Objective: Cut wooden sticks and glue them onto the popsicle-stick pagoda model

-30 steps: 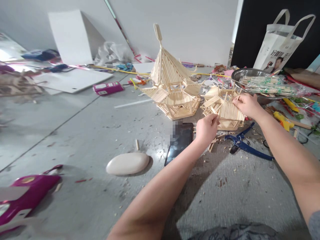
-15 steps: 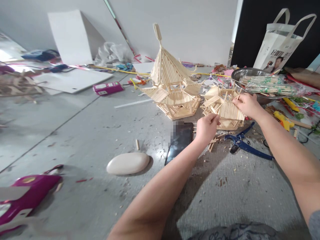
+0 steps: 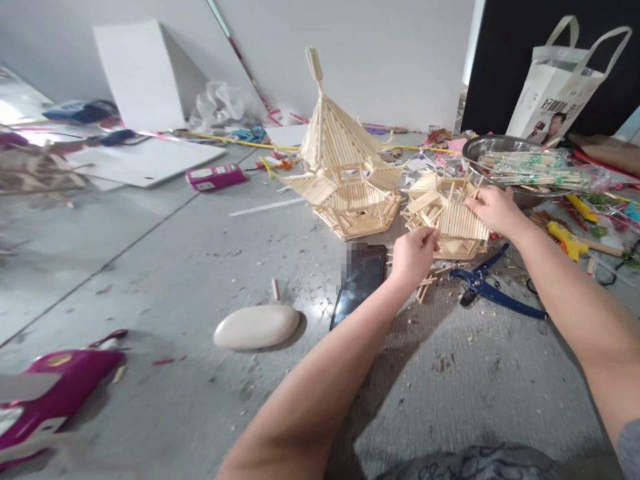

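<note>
A small model pavilion built of thin wooden sticks (image 3: pixel 463 221) stands on the floor in front of me. My left hand (image 3: pixel 414 255) is closed in a pinch at the lower front edge of its slatted roof. The fingers of my right hand (image 3: pixel 491 205) are closed on the upper right side of that roof, beside short upright sticks. What exactly lies between the fingertips is partly hidden. Left of it rises a taller stick pavilion (image 3: pixel 345 193) with a pointed roof. Loose cut sticks (image 3: pixel 426 288) lie below my left hand, near a blue-handled cutter (image 3: pixel 493 292).
A dark phone (image 3: pixel 364 277) lies by my left forearm, with a smooth whitish oval object (image 3: pixel 257 327) further left. Packed sticks fill a metal bowl (image 3: pixel 487 143) behind my right hand. A yellow glue gun (image 3: pixel 567 241) lies right. A purple device (image 3: pixel 75 380) sits front left.
</note>
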Demonstrator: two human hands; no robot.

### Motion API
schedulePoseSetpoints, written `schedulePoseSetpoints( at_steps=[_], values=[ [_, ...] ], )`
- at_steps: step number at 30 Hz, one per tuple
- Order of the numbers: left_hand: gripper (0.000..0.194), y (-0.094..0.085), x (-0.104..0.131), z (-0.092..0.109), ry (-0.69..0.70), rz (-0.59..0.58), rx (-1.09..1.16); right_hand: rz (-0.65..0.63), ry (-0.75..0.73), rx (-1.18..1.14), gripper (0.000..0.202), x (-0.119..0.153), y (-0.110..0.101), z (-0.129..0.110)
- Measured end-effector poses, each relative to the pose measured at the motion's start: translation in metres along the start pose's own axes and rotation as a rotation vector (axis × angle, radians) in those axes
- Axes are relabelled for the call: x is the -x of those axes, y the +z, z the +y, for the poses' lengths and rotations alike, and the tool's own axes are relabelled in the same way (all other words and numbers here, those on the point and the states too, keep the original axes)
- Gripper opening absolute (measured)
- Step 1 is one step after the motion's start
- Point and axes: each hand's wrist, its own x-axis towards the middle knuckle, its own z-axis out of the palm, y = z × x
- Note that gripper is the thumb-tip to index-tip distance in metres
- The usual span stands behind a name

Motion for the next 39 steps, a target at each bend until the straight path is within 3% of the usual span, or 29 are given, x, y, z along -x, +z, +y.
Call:
schedulePoseSetpoints(
  at_steps=[11,24,39],
  values=[
    [0.025,-0.001,-0.001,-0.002,-0.018,-0.01,0.064,-0.006,0.005,-0.006,0.021,0.0,-0.002,-0.002],
    [0.019,-0.004,-0.002,-0.005,-0.041,-0.106,0.133,-0.024,0.0,-0.003,0.02,0.0,-0.002,-0.002],
    [0.028,-0.003,-0.005,-0.01,0.106,-0.091,0.006,-0.037,0.006,0.012,0.018,-0.001,-0.003,-0.004]
  ],
)
